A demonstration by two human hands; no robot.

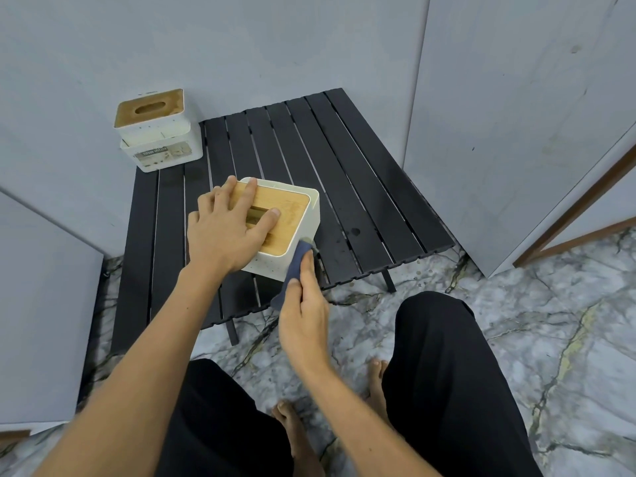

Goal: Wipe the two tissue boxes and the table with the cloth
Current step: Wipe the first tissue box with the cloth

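Hands: left (pixel 229 228) flat atop box (pixel 303 218); right (pixel 303 311) presses cloth (pixel 298 261).

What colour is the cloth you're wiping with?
Dark blue cloth, in the right hand; head view.

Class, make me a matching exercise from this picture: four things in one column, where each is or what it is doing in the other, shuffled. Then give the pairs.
Things
1. Left hand
2. Right hand
3. Far box
4. Near box

Places
A. at the table's far left corner, by the wall
B. holds the cloth against a box's side
C. rests on a wooden lid
D. near the table's front edge

Pairs: 1-C, 2-B, 3-A, 4-D
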